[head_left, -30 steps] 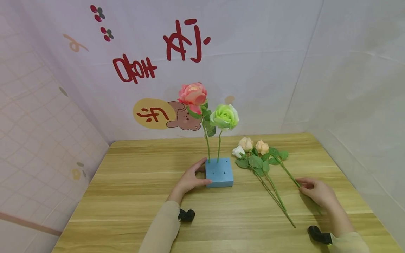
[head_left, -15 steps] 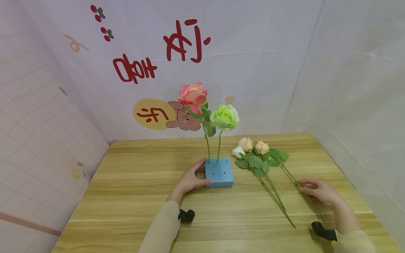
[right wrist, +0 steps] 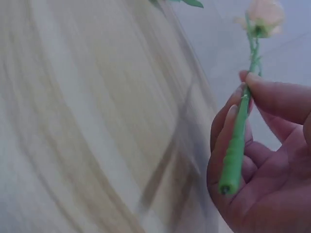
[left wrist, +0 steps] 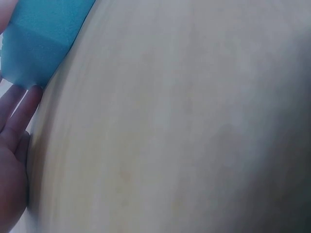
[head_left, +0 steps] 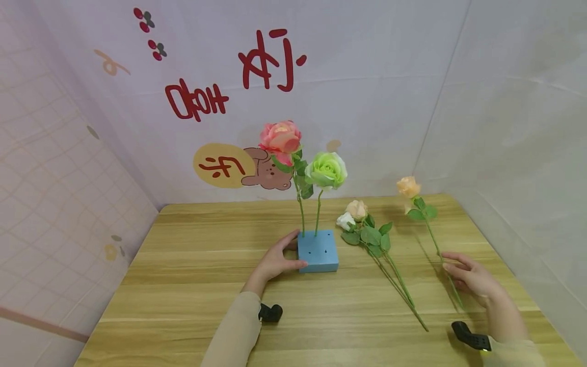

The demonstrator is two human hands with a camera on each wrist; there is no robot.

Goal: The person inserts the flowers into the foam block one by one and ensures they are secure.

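My left hand (head_left: 275, 261) grips the left side of a light blue block (head_left: 322, 261), thumb at its front and fingers at its back. A pink rose (head_left: 279, 137) and a green rose (head_left: 326, 170) stand upright in holes in the block's top; a few other small holes show there. My right hand (head_left: 474, 279) pinches the stem of a peach rose (head_left: 408, 187) between thumb and fingers. Its bloom points away, raised above the table, and the stem's cut lower end (right wrist: 228, 187) faces the right wrist camera.
A cream rose (head_left: 356, 209) and a white rose (head_left: 345, 221) lie together on the wooden table (head_left: 197, 285), right of the block, stems toward the front. A printed cloth wall (head_left: 367, 92) rises behind the table, with others at both sides.
My right hand has lifted the peach rose off the table, away from the other two; its bloom has swung up and to the right. My left hand and the block have stayed put.
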